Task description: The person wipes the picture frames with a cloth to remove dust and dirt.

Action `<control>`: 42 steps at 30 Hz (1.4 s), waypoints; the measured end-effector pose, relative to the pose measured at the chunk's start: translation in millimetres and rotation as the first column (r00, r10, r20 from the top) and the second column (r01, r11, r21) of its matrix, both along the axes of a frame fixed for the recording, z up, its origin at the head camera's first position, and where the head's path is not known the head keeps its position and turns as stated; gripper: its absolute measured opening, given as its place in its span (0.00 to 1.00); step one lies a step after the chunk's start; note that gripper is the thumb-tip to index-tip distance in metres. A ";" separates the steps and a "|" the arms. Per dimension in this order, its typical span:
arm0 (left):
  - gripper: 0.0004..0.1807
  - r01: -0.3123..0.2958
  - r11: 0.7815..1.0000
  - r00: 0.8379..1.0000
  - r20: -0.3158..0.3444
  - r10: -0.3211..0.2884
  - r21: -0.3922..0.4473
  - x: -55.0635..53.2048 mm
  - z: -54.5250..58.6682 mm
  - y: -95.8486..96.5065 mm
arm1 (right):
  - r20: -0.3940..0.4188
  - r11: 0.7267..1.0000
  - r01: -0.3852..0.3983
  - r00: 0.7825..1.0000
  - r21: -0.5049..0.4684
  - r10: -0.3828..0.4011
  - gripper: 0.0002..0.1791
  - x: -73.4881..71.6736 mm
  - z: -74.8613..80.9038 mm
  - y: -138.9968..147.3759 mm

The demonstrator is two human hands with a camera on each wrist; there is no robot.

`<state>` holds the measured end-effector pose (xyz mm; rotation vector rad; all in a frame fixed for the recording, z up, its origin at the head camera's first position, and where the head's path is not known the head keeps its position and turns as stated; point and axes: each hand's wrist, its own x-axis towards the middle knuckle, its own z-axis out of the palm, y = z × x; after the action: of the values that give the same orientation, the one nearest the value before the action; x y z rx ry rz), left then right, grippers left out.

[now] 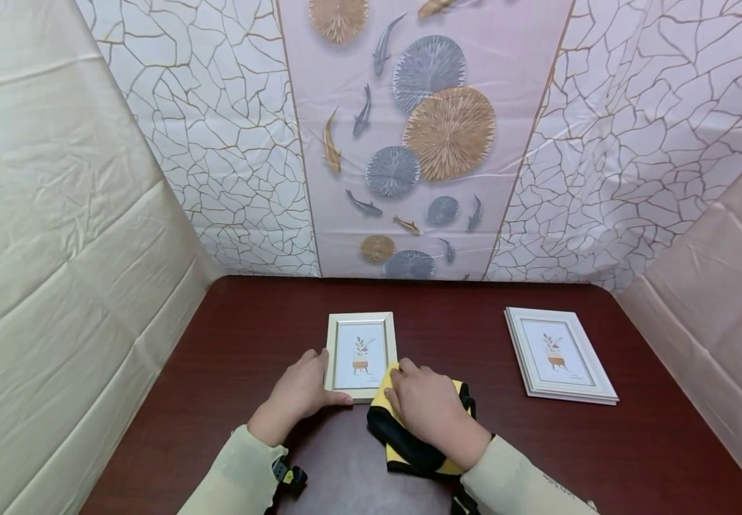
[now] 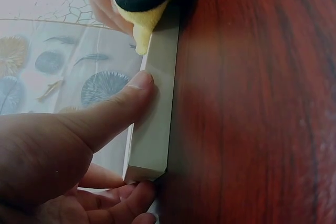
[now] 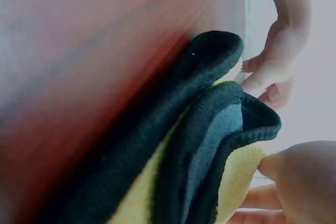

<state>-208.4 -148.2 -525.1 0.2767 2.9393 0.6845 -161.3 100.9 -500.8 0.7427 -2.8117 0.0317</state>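
Note:
A cream picture frame point(image 1: 333, 357) with a potted-plant print lies flat on the table. At its lower left corner my left hand point(image 1: 300, 388) holds it, thumb along the near edge and fingers along the left side. In the left wrist view, the thumb presses the side of the frame point(image 2: 153, 124) while the fingers bend around the corner. My right hand point(image 1: 430, 408) grips a folded yellow cloth point(image 1: 380, 400) with black edging, and a corner of it overlaps the frame's lower right. Close up in the right wrist view, the cloth point(image 3: 194, 150) is bunched in thick folds, its inner layer grey.
A stack of white picture frames point(image 1: 592, 350) with the same print lies at the right of the dark red table point(image 1: 216, 400). Patterned fabric point(image 1: 403, 214) hangs behind the table, and pale fabric walls point(image 1: 74, 286) rise at both sides.

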 end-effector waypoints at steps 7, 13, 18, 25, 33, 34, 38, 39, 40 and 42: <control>0.61 0.008 1.000 1.000 -0.007 -0.008 0.004 -1.1 0.9 -1.4 | 0.037 0.999 0.027 0.999 0.029 -0.028 0.19 -12.5 2.9 -2.0; 0.60 0.008 1.000 1.000 -0.015 -0.008 0.004 -0.9 1.7 -3.0 | 0.065 0.999 0.037 0.997 0.020 -0.038 0.19 -22.5 5.2 -3.6; 0.60 0.008 1.000 1.000 -0.016 -0.008 0.000 -1.3 1.7 -3.5 | 0.087 0.999 0.039 0.995 0.022 -0.041 0.17 -31.3 6.6 -4.5; 0.60 0.009 1.000 1.000 -0.011 -0.009 -0.003 -1.1 1.3 -4.8 | 0.112 0.998 0.048 0.992 0.046 -0.053 0.18 -45.3 4.8 -6.1; 0.63 0.012 1.000 1.000 -0.003 -0.012 -0.020 -0.1 1.8 -4.2 | 0.130 0.995 0.059 0.989 0.075 -0.069 0.19 -61.0 7.3 -8.1; 0.63 0.012 1.000 1.000 -0.001 -0.012 -0.024 -0.2 1.4 -4.2 | 0.130 0.995 0.064 0.989 0.076 -0.074 0.19 -63.2 7.0 -8.3; 0.63 0.018 0.999 1.000 0.001 -0.018 -0.031 -0.4 0.2 -4.3 | 0.152 0.994 0.098 0.983 0.057 -0.106 0.19 -70.7 6.7 -8.9; 0.63 0.019 0.999 1.000 0.001 -0.019 -0.031 -0.2 0.2 -4.3 | 0.159 0.993 0.108 0.980 0.051 -0.115 0.19 -72.3 6.7 -9.2; 0.64 0.022 0.999 1.000 0.000 -0.022 -0.032 -0.2 0.3 -4.3 | 0.167 0.992 0.116 0.978 0.055 -0.124 0.20 -74.1 6.4 -9.4; 0.64 0.025 0.999 1.000 -0.001 -0.025 -0.031 -0.1 0.4 -4.2 | 0.180 0.990 0.126 0.974 0.057 -0.135 0.20 -77.2 6.1 -10.0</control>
<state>-208.5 -152.3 -524.7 0.3101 2.9394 0.6354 -238.5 90.9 -494.7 0.5904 -3.0409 0.0144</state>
